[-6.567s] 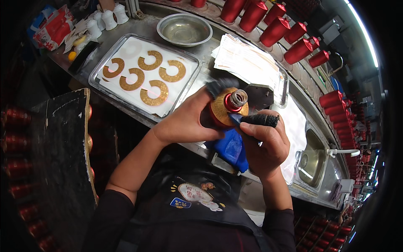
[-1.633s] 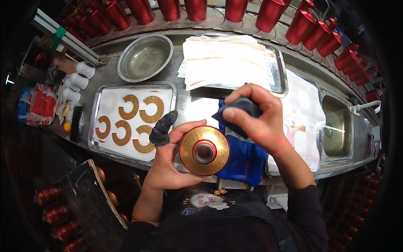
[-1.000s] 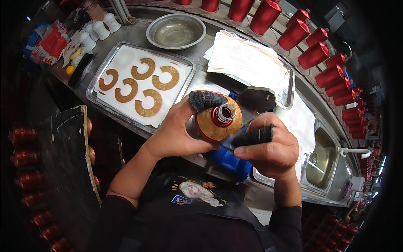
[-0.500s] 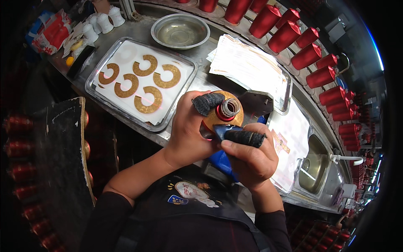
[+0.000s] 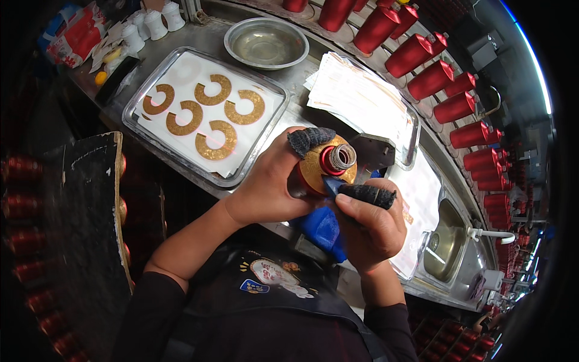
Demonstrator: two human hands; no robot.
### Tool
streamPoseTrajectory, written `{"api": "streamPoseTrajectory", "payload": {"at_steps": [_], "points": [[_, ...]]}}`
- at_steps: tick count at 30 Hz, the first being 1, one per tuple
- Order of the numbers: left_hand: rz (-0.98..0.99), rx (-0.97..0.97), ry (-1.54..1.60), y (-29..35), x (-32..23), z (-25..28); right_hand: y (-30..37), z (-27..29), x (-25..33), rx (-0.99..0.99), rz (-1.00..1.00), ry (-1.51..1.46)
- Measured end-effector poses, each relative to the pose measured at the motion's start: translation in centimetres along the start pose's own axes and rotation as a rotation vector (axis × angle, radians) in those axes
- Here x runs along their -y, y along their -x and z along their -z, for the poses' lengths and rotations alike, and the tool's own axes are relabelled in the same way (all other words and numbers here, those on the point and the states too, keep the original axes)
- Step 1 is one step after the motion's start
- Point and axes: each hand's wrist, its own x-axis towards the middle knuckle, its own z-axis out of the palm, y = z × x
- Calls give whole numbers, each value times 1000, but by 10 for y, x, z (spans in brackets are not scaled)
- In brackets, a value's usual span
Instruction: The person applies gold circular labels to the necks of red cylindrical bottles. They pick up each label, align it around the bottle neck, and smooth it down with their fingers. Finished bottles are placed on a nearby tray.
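Note:
My left hand point(image 5: 274, 181) is wrapped round a red bottle with an open threaded neck; a gold ring-shaped sheet point(image 5: 312, 172) covers its shoulder. A black knitted finger sleeve on that hand lies over the bottle's far left side. In my right hand point(image 5: 377, 226) is a small blue scraper-like blade point(image 5: 331, 184), its edge against the gold shoulder just below the neck. Another black sleeve covers a finger of this hand. The bottle's lower body is mostly hidden by my hands. Left of it, several gold C-shaped decals point(image 5: 216, 140) lie on white backing paper in a metal tray point(image 5: 238, 178).
Behind the tray stands a metal bowl point(image 5: 266, 43) of water. White sheets point(image 5: 356, 90) are stacked to its right, above a dark metal bracket point(image 5: 374, 149). A sink point(image 5: 443, 265) is at the right. Red bottles point(image 5: 431, 78) line the far edge; a dark board point(image 5: 78, 211) stands lower left.
The bottle and both hands have shifted slightly right in view. The blue blade stays against the gold shoulder, close to the neck. Both hands keep their hold.

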Motion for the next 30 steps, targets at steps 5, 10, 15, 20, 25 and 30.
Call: {"api": "streamPoseTrajectory", "payload": {"at_steps": [5,10,15,20,25,30], "points": [[-36,-212,-199,8,-2,-14,6,-7,5,-11,26,33],[-24,-104,25,9,6,-13,7,-8,7,3,42,143],[-127,-286,-217,15,6,-27,12,-12,13,-68,-1,83],[-141,-337,-237,23,13,-38,21,-5,11,63,46,-4],[-124,-307,-185,25,20,-40,24,3,10,63,-80,-96],[-119,-259,-115,15,15,-26,3,13,-31,-131,-802,-245]]}}
